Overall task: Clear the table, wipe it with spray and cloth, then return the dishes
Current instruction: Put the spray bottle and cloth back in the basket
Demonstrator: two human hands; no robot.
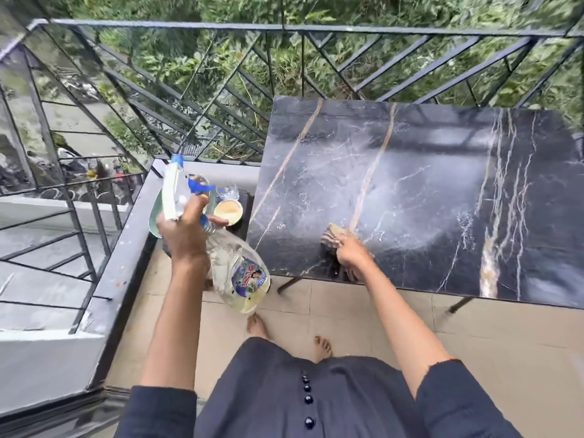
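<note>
Both hands are grasping: left hand [183,230] clutching the spray bottle [241,275] centre-left, right hand [351,255] gripping the cloth [334,237] on the table [448,184].

The table [442,137] is standing before the railing [284,26], the cloth [335,235] lying at its near left edge under the right hand [352,256]. Left of it, the left hand [186,230] is holding the spray bottle [235,273] over a low stool [242,230] (dishes [228,211] are sitting on it).

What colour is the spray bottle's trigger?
Blue. The trigger of the spray bottle shows best in the head view.
</note>
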